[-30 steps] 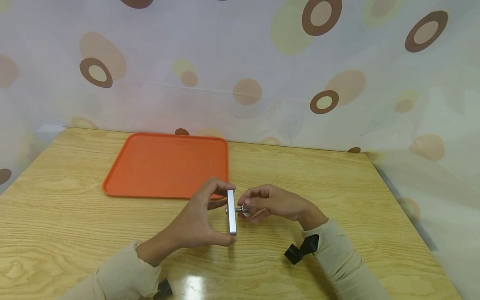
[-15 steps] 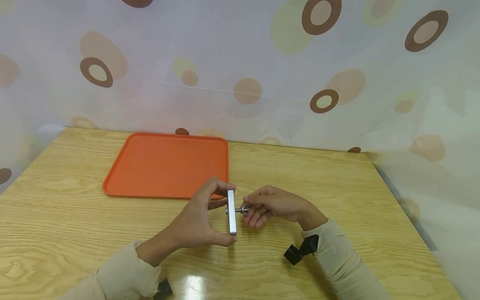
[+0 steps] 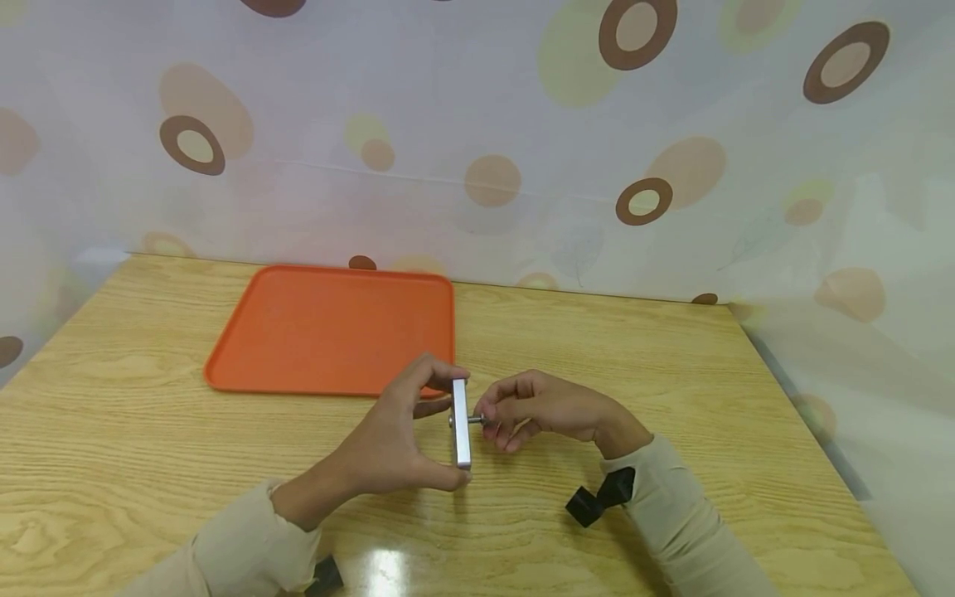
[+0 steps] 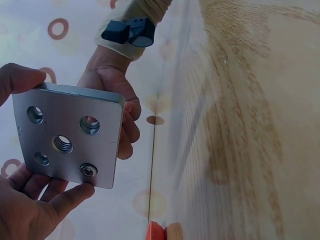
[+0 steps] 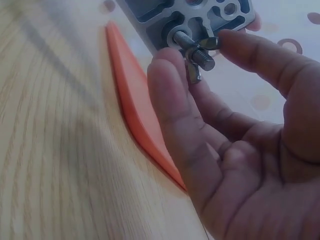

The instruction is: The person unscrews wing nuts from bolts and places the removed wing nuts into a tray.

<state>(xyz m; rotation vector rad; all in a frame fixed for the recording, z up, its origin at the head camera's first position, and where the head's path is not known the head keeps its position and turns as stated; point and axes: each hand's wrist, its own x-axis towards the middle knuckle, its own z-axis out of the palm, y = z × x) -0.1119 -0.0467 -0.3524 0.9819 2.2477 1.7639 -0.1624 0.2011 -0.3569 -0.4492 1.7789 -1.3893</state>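
A square silver metal plate (image 3: 461, 424) stands on edge in the air, gripped across its opposite edges by the thumb and fingers of my left hand (image 3: 388, 444). In the left wrist view its flat face has several holes, and a bolt head (image 4: 88, 170) sits in one corner hole. From the ribbed back face, the threaded bolt (image 5: 204, 59) sticks out toward my right hand (image 3: 555, 408). A wing nut (image 5: 209, 43) is on that bolt. Fingertips of my right hand are at its wings from both sides, pinching it.
An orange tray (image 3: 328, 332) lies behind the hands on the wood-grain table (image 3: 582, 348). Patterned sheeting (image 3: 418, 124) stands behind the table and along its right side. Both wrists wear black devices, such as the right wrist device (image 3: 599, 496).
My right fingers drew back from the wing nut, showing it, then came in around it again. My left hand and the plate have stayed in place.
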